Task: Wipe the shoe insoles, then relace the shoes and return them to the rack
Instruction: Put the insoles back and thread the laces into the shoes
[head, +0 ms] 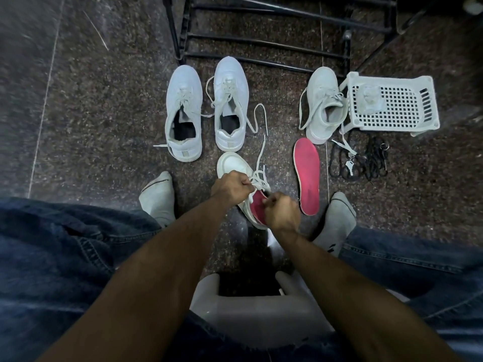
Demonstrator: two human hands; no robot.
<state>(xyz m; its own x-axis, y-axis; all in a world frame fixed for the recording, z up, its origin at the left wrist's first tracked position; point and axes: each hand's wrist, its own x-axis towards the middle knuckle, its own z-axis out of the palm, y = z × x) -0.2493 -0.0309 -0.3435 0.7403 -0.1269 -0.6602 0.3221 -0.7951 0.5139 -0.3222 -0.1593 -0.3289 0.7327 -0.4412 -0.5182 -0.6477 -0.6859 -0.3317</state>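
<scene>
- Shoe (236,168) in work sits on floor (104,121) betw the two socked feet, near centre. Toe points far-left, heel near-right, so long axis runs on a diagonal.
- L hand (230,185) is fisted on the lace (257,176) at the shoe's left side, fingers curled round the strand near the eyelets.
- R hand (282,211) is over the heel opening, fingers curled tight and pinching lace at the near-right end; a pink insole shows inside the shoe under it.
- Key relation: lace crossings lie betw the two fists, just far of R hand and right of L hand. Loose lace end runs off to the far side, up past the pair (206,108).
- Judgement: relacing step, mid-way on this shoe. Next pull likely goes outward across the shoe's axis. L hand is nearer the eyelets.
- Spare insole (307,176) lies flat just right of the shoe, long axis near-to-far, not yet in its shoe.
- 4th shoe (322,105) far right, touching basket (392,103).
- Rack (261,43) at far centre, no shoes seen on it.
</scene>
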